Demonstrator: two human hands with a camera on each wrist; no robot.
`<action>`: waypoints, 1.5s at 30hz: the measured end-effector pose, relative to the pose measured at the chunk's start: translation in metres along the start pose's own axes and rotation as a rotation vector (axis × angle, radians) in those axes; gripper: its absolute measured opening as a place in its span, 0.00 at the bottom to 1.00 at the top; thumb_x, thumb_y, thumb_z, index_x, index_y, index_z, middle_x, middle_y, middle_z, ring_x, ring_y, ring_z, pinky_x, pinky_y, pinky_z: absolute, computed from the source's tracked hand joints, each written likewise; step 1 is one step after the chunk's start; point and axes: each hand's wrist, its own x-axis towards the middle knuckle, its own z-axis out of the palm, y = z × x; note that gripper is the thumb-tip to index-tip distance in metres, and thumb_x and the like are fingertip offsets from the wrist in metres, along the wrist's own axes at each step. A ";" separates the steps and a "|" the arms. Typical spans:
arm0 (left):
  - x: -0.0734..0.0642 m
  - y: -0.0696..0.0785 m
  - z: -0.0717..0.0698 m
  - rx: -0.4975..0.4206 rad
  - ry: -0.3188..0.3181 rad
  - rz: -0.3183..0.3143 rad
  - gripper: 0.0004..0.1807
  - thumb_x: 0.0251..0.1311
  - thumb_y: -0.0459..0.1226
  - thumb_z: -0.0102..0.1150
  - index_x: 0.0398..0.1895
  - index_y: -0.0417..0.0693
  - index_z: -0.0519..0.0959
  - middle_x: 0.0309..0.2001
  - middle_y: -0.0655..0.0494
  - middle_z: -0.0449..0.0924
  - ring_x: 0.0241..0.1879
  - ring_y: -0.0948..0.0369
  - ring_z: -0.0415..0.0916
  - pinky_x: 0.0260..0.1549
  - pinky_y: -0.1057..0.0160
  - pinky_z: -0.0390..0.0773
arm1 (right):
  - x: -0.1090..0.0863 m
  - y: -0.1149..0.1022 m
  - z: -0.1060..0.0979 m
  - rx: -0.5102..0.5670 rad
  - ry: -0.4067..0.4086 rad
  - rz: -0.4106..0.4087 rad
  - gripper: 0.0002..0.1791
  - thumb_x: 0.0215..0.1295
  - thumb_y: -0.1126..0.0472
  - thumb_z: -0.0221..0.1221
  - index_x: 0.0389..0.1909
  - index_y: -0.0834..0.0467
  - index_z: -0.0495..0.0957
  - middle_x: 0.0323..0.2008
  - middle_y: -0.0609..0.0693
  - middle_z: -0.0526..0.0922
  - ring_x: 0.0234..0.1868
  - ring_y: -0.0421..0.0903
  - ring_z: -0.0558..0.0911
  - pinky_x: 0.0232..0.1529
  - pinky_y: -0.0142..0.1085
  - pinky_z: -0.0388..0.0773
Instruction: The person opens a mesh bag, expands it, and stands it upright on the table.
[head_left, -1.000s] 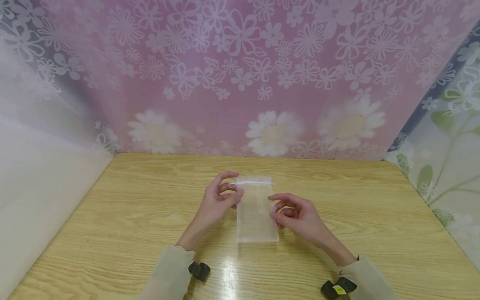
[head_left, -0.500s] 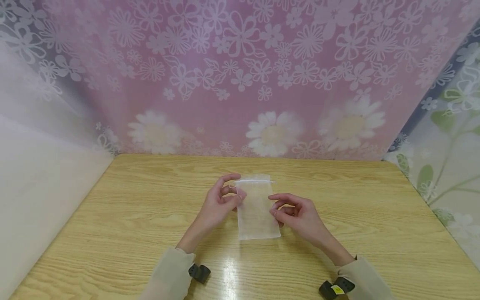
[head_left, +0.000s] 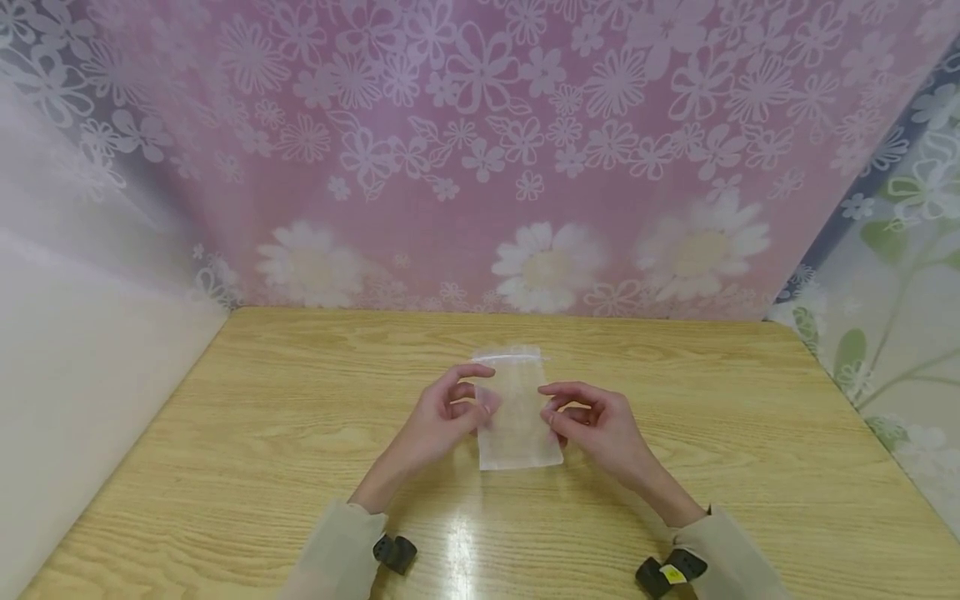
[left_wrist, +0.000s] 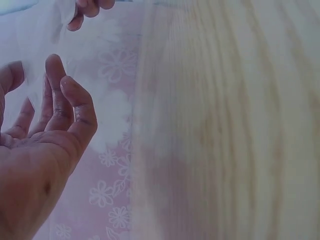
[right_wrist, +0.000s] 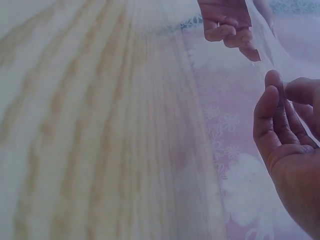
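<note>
- While the table [head_left: 262, 400] spans the bottom, the sheer bag [head_left: 517, 433] is up over it, between both hands; step looks like spreading the bag flat.
- Left hand [head_left: 441, 419]: half curled, thumb and fingers pinching the bag's left edge.
- Right hand [head_left: 600, 423]: likewise half curled, pinching the right edge.
- Drawstring [head_left: 513, 357]: across the far end, ungathered. Next move probably calls for one hand steadying, the other at the mouth.
</note>
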 end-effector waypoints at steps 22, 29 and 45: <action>-0.014 0.006 0.003 0.045 -0.127 -0.035 0.17 0.71 0.34 0.59 0.61 0.51 0.76 0.45 0.50 0.81 0.39 0.58 0.83 0.41 0.65 0.82 | 0.001 0.000 -0.003 0.009 0.080 0.004 0.15 0.67 0.72 0.63 0.53 0.70 0.81 0.36 0.42 0.84 0.27 0.35 0.85 0.31 0.30 0.84; -0.012 0.006 0.006 0.030 -0.077 -0.061 0.15 0.71 0.33 0.60 0.59 0.48 0.78 0.44 0.51 0.81 0.35 0.63 0.82 0.39 0.64 0.84 | 0.001 0.000 -0.005 0.013 0.071 0.010 0.15 0.68 0.72 0.63 0.54 0.70 0.80 0.38 0.42 0.86 0.28 0.35 0.85 0.31 0.31 0.84; -0.006 0.003 0.007 -0.060 0.067 -0.129 0.15 0.71 0.34 0.60 0.59 0.42 0.78 0.49 0.50 0.79 0.38 0.63 0.84 0.40 0.61 0.86 | -0.003 -0.002 -0.014 0.088 -0.073 -0.146 0.17 0.70 0.75 0.59 0.57 0.77 0.74 0.45 0.47 0.87 0.32 0.39 0.85 0.31 0.38 0.86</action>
